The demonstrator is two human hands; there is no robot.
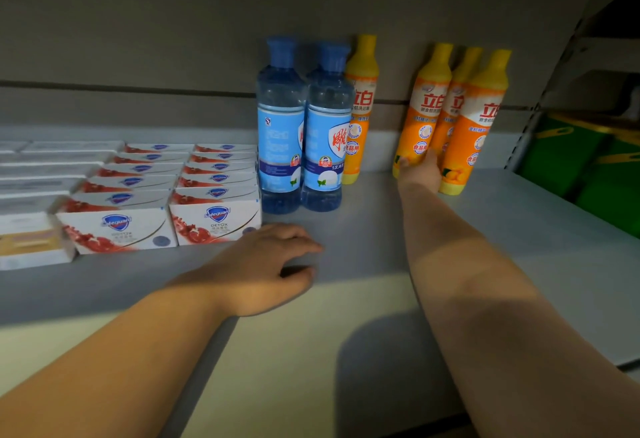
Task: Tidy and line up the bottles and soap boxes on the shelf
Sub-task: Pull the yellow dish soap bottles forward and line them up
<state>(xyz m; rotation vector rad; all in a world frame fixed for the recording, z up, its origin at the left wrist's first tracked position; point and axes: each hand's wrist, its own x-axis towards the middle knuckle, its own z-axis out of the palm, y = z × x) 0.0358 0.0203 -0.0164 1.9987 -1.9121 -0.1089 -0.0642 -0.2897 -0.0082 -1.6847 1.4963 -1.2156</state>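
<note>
Right hand grips the foot of an orange bottle; left hand rests on the shelf.
Thumb across its front, fingers tucked behind; the left lies loosely curled, holding nothing. The bottle leans in a ragged cluster of three, apart from the lone orange bottle beside the blue bottles. Lining-up is under way; next, I'd guess, slide it left, upright, closing that gap.
</note>
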